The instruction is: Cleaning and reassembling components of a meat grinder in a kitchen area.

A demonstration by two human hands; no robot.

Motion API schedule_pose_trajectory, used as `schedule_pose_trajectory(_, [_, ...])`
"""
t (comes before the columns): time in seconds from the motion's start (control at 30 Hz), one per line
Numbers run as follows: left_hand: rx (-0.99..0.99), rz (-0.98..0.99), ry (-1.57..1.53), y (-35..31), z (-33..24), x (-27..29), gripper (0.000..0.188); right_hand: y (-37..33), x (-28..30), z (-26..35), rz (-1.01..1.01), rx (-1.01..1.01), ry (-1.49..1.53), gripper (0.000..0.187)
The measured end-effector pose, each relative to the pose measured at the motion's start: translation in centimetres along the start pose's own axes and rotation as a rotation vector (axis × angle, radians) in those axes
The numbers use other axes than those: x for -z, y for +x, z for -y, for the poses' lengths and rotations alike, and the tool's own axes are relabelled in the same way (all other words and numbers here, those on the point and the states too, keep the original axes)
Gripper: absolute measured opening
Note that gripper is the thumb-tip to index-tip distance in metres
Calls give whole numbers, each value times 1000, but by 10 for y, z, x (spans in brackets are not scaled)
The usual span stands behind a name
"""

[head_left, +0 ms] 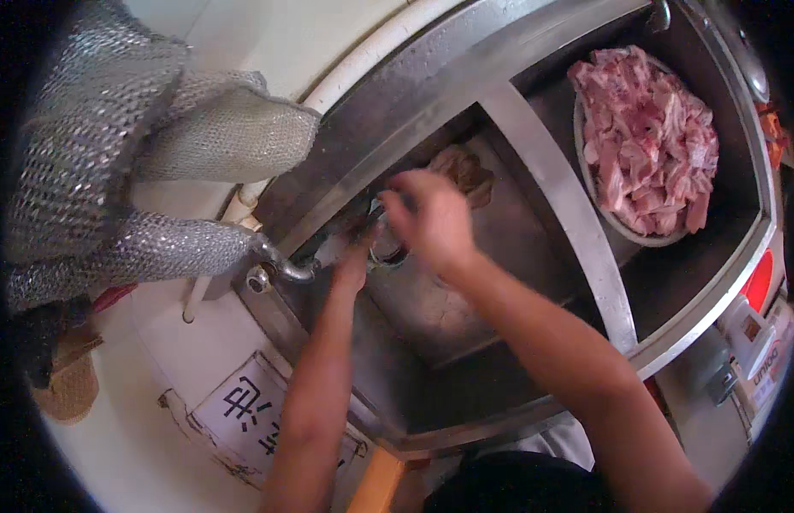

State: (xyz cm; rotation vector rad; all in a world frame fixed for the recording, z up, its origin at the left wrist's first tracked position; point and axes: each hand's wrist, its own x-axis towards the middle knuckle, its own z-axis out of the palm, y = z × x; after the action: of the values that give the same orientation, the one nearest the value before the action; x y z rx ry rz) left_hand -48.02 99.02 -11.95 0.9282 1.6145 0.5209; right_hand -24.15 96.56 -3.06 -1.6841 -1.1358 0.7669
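Note:
Both hands are inside the left basin of a steel sink (546,218), close to the tap (294,272). My left hand (356,255) is beside the tap's spout, its fingers blurred and partly hidden. My right hand (433,224) hangs over the basin just right of it, fingers bent and smeared by motion. Below and between the hands shows part of a small round container (388,244); I cannot tell whether either hand touches it. Behind my right hand lies a crumpled brownish piece (469,175), its kind unclear.
A pale oval tub (587,175) heaped with chopped raw meat (649,141) stands in the right basin, past the steel divider. Silvery mesh fabric (97,162) hangs at the left, near the tap. A paper sign (243,406) lies on the white surface at lower left.

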Motion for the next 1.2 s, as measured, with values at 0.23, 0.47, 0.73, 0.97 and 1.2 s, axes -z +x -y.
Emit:
schedule_pose_trajectory(0.23, [50, 106, 66, 11, -18, -50, 49, -13, -25, -181, -62, -95, -376, 30])
schedule_pose_trajectory(0.47, [-75, -154, 347, -16, -56, -65, 34, -11, -34, -90, 27, -324, 673, 27])
schedule_pose_trajectory(0.73, [237, -80, 131, -32, -94, -52, 36, -6, -32, -63, 289, 99, 120, 52])
schedule_pose_trajectory(0.97, [277, -37, 242, -52, -108, -40, 35, -19, -21, -84, 361, -143, 348, 37])
schedule_pose_trajectory(1.2, [232, -1, 252, -49, -72, -31, 35, -18, -12, -81, 98, -429, 650, 18])
